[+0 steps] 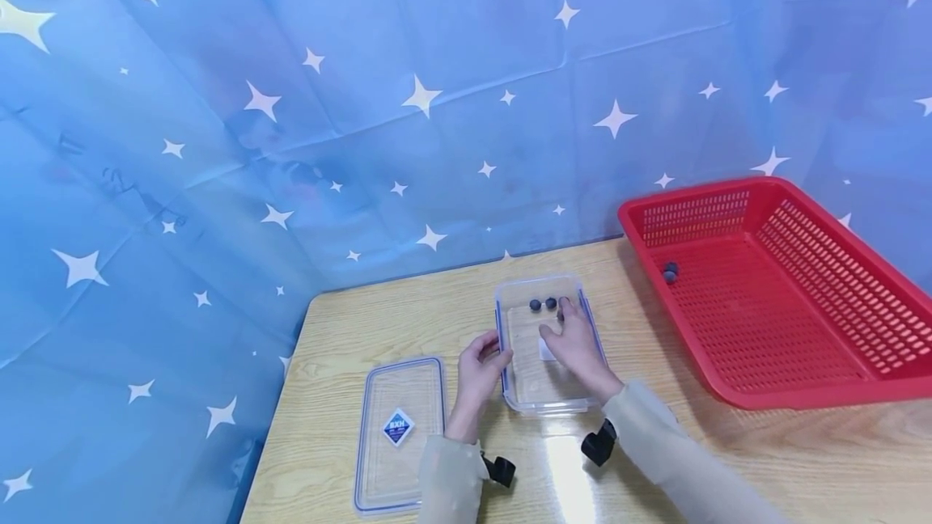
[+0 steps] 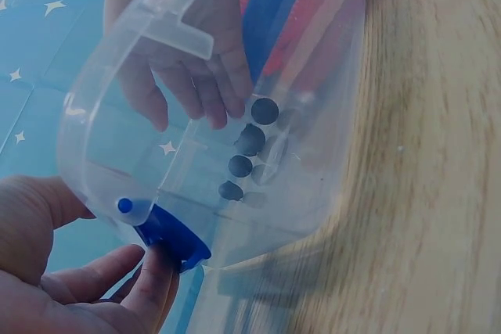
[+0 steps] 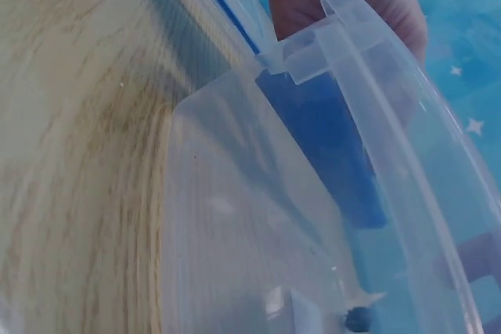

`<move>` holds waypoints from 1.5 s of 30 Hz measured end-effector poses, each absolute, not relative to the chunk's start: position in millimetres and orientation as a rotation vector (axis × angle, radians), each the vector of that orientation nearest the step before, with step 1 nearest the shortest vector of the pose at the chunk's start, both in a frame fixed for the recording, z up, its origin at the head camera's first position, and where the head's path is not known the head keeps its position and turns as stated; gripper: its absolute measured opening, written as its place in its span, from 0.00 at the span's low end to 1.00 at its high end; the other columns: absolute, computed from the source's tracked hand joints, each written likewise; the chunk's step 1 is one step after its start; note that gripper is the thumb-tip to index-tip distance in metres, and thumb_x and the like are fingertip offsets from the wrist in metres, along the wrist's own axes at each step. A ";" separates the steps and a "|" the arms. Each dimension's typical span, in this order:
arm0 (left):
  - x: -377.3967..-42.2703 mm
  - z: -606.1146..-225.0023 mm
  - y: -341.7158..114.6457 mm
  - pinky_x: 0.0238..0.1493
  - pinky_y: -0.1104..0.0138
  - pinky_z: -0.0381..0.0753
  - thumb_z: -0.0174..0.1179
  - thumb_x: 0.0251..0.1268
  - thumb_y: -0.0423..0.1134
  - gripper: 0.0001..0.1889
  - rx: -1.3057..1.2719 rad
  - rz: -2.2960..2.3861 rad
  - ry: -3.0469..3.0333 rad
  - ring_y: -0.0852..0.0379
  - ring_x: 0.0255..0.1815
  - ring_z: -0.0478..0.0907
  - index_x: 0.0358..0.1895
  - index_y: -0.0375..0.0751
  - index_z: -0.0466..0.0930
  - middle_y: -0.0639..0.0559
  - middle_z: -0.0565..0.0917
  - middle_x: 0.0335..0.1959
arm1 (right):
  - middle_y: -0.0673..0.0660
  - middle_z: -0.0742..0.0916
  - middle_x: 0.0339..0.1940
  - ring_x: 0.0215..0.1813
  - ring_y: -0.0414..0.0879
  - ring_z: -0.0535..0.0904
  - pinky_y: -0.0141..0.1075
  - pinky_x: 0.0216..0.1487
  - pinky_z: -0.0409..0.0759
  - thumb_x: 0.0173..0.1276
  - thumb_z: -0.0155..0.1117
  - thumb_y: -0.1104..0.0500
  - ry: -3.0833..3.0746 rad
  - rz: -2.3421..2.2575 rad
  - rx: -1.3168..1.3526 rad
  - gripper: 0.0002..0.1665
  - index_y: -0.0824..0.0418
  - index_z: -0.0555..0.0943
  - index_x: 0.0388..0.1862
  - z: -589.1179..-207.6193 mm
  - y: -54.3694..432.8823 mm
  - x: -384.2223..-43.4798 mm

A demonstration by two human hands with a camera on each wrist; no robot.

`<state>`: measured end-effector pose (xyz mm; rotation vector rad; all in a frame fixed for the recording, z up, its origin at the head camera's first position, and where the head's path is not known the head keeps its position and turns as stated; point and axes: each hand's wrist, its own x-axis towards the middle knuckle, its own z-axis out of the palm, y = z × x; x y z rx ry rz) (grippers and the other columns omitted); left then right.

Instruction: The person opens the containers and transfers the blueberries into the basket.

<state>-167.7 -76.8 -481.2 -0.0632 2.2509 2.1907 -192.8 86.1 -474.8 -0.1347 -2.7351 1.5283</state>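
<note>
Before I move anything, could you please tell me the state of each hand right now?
Left hand: touching the blue clip; whether it grips cannot be told.
Right hand: open near the dark balls in the box, holding nothing.

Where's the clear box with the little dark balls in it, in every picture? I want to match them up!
Head view: the clear box is just right of centre, low down, between the flat lid and the red basket.
Left wrist view: it fills the middle, up to the top edge.
Right wrist view: it fills the bottom middle and right, partly cut off.
Shared landmark: the starry blue cloth.
</note>
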 end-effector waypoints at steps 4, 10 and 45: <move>-167.5 -482.5 -77.3 0.52 0.65 0.79 0.59 0.53 0.21 0.22 -0.078 2.209 2.219 0.37 0.53 0.73 0.54 0.18 0.69 0.27 0.75 0.50 | 0.78 0.52 0.70 0.71 0.69 0.45 0.54 0.73 0.43 0.64 0.56 0.60 -2.767 1.550 -0.132 0.45 0.82 0.46 0.68 -473.5 86.6 -191.7; -164.1 -473.6 -77.6 0.53 0.64 0.79 0.58 0.53 0.21 0.22 -0.079 2.200 2.207 0.33 0.55 0.71 0.54 0.17 0.69 0.25 0.73 0.51 | 0.78 0.51 0.70 0.72 0.69 0.43 0.54 0.73 0.42 0.65 0.55 0.60 -2.790 1.566 -0.150 0.45 0.82 0.45 0.68 -474.4 86.8 -193.4; -162.0 -469.5 -76.4 0.53 0.67 0.79 0.58 0.54 0.22 0.22 -0.069 2.204 2.197 0.33 0.56 0.71 0.54 0.17 0.69 0.24 0.73 0.52 | 0.59 0.81 0.32 0.35 0.47 0.76 0.39 0.41 0.79 0.40 0.67 0.77 -2.887 1.545 0.103 0.21 0.70 0.78 0.38 -489.4 78.7 -188.3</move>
